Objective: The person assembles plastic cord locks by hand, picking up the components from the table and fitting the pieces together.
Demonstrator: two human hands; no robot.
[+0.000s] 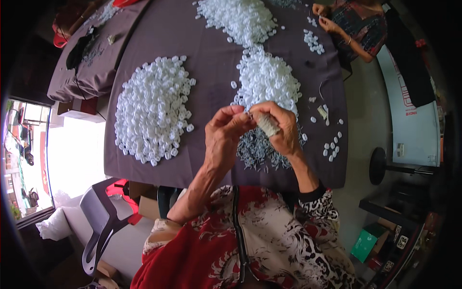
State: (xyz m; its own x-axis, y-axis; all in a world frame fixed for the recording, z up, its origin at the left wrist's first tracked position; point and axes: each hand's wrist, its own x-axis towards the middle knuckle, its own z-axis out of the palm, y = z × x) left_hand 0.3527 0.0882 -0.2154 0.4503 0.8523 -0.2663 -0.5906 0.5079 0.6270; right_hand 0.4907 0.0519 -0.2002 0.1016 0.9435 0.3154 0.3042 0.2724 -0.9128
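Cloth of dull purple covers the table (159, 33), whose near edge runs just in front of the person. Left of the hands lies a broad heap of small white plastic rings (153, 108), with bare cloth between. The left hand (224, 137) and right hand (279, 127), its forefinger taped, meet fingertip to fingertip, pinching something too small to tell, above a pile of small grey metal pieces (260, 151). Beyond them lies another white ring heap (267, 77). A few loose rings (332, 147) dot the open cloth near the right edge.
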